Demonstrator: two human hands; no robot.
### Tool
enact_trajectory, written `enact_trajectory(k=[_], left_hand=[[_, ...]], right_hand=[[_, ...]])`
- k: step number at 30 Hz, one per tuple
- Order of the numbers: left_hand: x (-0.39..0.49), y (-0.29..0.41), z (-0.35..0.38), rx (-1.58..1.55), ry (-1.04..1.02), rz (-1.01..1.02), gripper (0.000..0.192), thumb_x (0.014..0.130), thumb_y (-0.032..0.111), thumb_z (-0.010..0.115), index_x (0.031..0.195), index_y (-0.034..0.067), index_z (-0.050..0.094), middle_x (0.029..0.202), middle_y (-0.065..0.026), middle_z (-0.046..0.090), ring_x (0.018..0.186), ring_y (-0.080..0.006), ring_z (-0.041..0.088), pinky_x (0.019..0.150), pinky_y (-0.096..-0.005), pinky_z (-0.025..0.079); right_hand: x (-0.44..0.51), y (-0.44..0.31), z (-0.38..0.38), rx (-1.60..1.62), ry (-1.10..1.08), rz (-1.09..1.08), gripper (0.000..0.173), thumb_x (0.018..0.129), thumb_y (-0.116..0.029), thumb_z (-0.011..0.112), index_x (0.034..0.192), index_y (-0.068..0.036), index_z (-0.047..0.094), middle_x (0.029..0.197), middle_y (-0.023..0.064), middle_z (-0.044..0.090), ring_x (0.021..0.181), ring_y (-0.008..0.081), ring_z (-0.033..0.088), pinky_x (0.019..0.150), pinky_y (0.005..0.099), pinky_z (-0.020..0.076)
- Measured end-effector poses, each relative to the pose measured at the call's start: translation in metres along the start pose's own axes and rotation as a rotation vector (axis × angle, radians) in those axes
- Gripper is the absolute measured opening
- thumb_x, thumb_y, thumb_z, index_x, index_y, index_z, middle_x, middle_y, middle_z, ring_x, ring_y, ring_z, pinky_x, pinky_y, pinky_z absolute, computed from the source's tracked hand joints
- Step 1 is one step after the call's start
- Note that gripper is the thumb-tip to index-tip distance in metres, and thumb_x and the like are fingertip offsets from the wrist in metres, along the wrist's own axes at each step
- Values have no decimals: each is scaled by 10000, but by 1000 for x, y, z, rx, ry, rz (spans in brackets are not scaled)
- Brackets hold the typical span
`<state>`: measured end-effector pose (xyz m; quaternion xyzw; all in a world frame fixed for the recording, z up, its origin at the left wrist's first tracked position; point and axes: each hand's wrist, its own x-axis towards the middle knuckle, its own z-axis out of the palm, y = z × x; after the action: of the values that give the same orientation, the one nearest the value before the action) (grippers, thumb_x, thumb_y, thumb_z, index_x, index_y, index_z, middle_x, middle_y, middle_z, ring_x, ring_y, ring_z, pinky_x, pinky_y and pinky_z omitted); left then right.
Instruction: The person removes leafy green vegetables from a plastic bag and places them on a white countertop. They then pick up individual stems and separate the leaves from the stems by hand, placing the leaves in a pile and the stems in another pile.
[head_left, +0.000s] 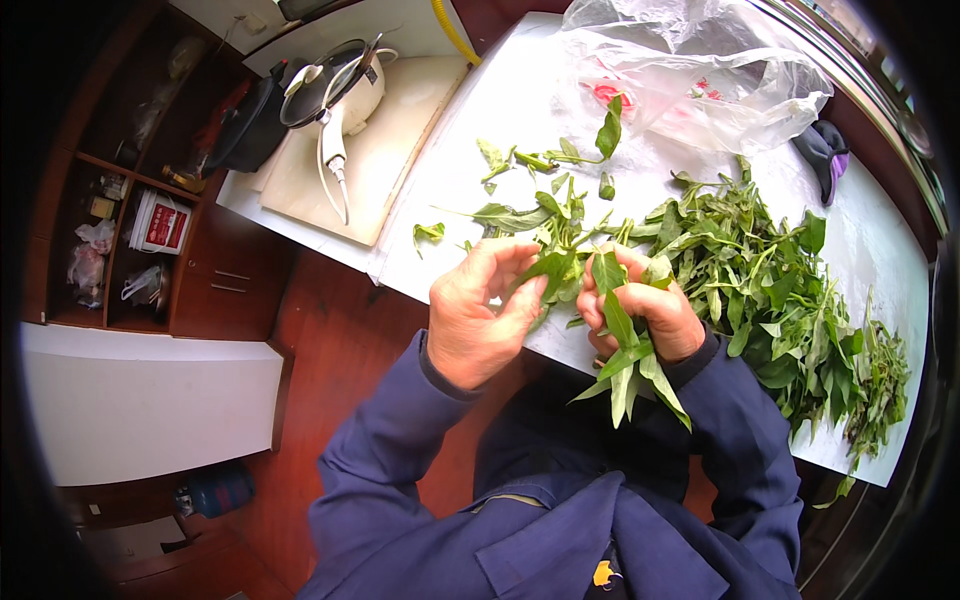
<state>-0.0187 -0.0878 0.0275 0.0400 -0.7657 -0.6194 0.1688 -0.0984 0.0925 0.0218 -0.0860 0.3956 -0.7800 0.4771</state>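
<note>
My right hand (649, 307) grips a small bunch of leafy green stems (626, 356), whose long pointed leaves hang below the fingers. To its left, my left hand (484, 311) has its thumb and fingers curled around the edge of a green leaf (553, 271). Behind both hands lies a loose cluster of cut greens (559, 217) on the white tabletop (450, 161). A large heap of leafy greens (750, 262) spreads to the right, beside my right forearm. My right fingers partly hide the held stems.
A crumpled clear plastic bag (697, 90) lies at the back of the table, near a black and purple item (825, 157). At the back left, a white electric pot (360, 97) with its cord stands on a pale board (405, 112). Shelves (142, 180) stand further left.
</note>
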Motion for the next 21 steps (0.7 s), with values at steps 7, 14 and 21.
enact_trajectory(k=[7, 14, 21], left_hand=[[-3, 7, 10, 13, -164, -34, 295, 848, -90, 606, 1127, -53, 521, 1003, -110, 649, 888, -127, 637, 673, -228, 547], [-8, 20, 12, -319, -164, -304, 233, 890, -8, 595, 1112, -47, 537, 901, -99, 657, 609, -86, 603, 472, -191, 476], [-6, 17, 3, -459, -187, -442, 176, 919, 50, 576, 1076, -27, 567, 822, -72, 634, 568, -90, 577, 461, -203, 465]], right_hand=[[0, 6, -3, -200, 40, -101, 352, 820, -222, 715, 1103, -59, 581, 804, -15, 572, 665, 56, 507, 565, 214, 409], [4, 8, -6, -168, 112, -99, 207, 863, -229, 656, 956, -49, 614, 693, -5, 543, 583, 82, 491, 527, 229, 396], [3, 6, -3, -43, 129, -51, 211, 900, -266, 612, 929, -57, 612, 642, 12, 539, 576, 88, 492, 540, 228, 393]])
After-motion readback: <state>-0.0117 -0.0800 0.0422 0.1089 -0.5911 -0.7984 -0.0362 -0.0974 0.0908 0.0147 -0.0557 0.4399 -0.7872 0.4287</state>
